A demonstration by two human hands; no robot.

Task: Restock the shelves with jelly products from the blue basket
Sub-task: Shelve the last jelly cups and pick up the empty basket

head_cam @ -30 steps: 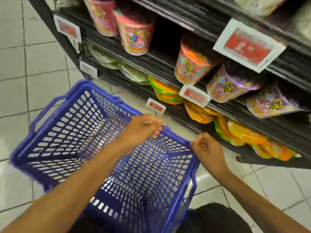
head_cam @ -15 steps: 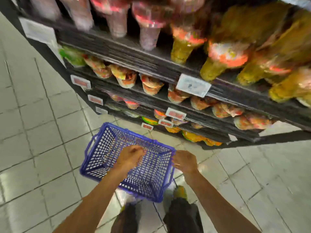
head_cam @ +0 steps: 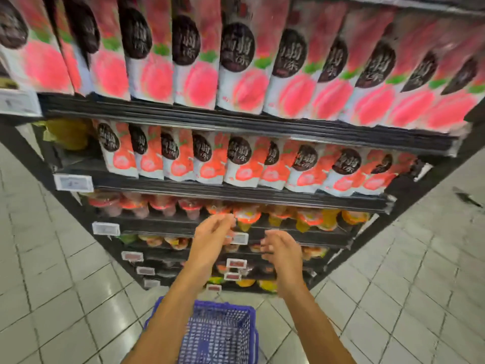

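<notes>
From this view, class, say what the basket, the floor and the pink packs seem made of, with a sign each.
Basket: likely moulded plastic, blue, lattice walls. Floor: probably glazed tile, grout lines, sheen. Pink packs: seemingly glossy printed film; blur leaves it open.

Blue mesh basket [head_cam: 217, 334]; pink-and-white pouches [head_cam: 236, 69] with dark round labels; black shelves [head_cam: 236, 122].

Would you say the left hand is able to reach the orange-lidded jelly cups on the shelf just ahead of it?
Probably yes. The left hand is empty with relaxed fingers, raised just before the jelly cups, and nothing shows between them. The right hand is off to the side.
</notes>
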